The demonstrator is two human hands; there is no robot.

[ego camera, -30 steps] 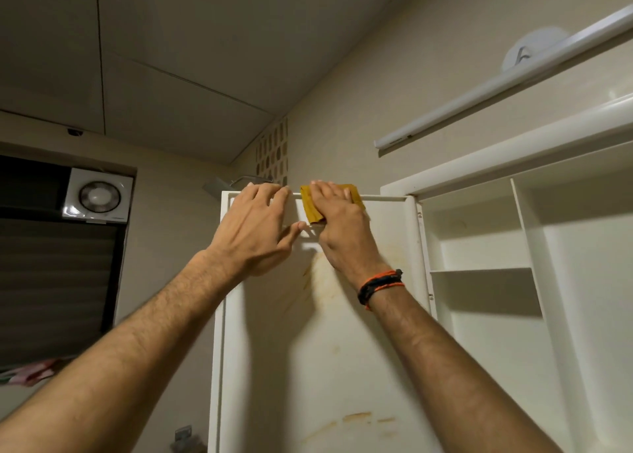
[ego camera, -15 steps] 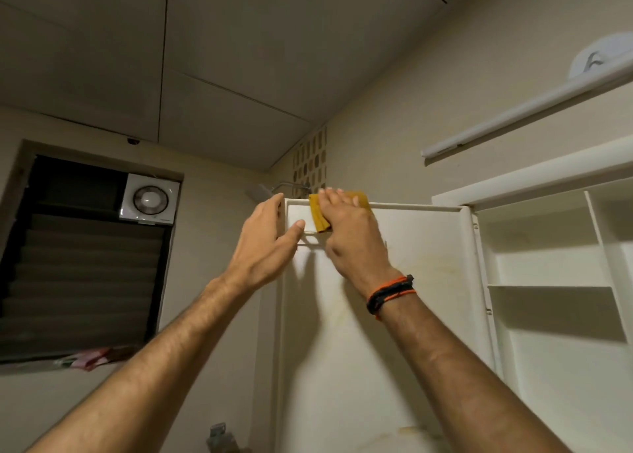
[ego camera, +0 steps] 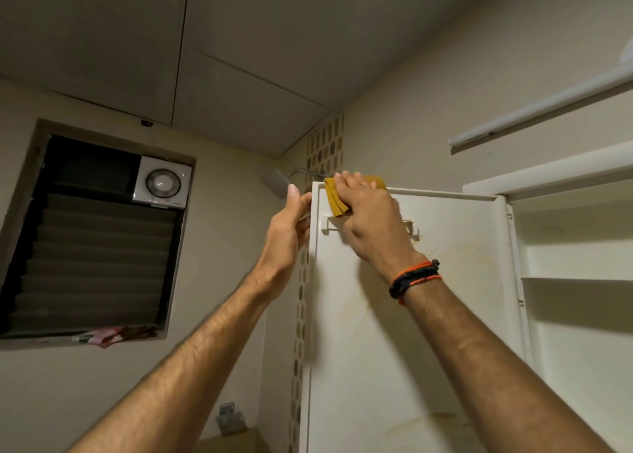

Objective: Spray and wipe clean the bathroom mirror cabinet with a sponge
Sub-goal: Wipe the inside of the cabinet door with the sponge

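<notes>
The white cabinet door stands swung open, its stained inner face toward me. A yellow sponge lies over the door's top left corner. My right hand, with a black and orange wristband, presses it there with fingers laid flat; the thumb is hidden. My left hand holds the door's free left edge just below the corner, thumb up in front and fingers curled round the edge. A small white rail on the door is partly covered by my right hand.
The open cabinet's white shelves are at the right, with a tube light above them. A louvred window with an exhaust fan fills the left wall. A shower head juts out behind the door's corner.
The sponge and my right hand have slid left along the door's top edge to its corner. My left hand has moved off the door's face onto its left edge.
</notes>
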